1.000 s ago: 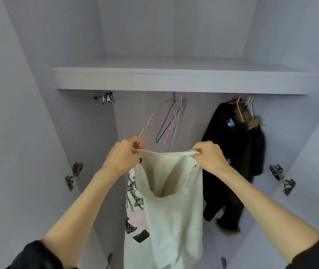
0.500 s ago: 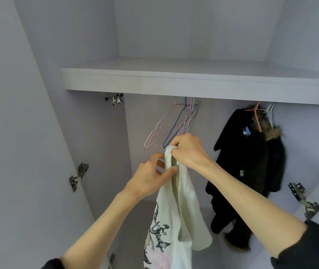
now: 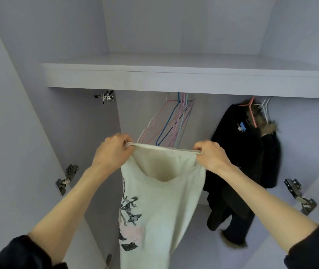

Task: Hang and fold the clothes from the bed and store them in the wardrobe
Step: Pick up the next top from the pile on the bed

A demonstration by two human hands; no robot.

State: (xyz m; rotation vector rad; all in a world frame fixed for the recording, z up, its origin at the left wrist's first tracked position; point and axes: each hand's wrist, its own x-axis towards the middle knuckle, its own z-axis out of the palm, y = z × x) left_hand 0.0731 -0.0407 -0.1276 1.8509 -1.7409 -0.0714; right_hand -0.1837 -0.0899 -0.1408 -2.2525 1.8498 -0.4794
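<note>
Both hands hold a cream sleeveless top with a printed graphic stretched open at the mouth of the wardrobe: the left hand grips one shoulder strap and the right hand the other, the fingers of each curled tight round the fabric so that the neckline is drawn taut between them. The body of the top hangs straight down below the fingers. Just beyond and above the fingers a bunch of empty wire hangers, pink, blue and white, hangs under the shelf; the rail itself is hidden. Off to the right of the right hand, well apart, a black coat with fur trim hangs already on a pink hanger. By this evidence the task is partly done: one garment is stored, and the top has not yet been put on a hanger. The bed is out of view, so what remains there cannot be told.
</note>
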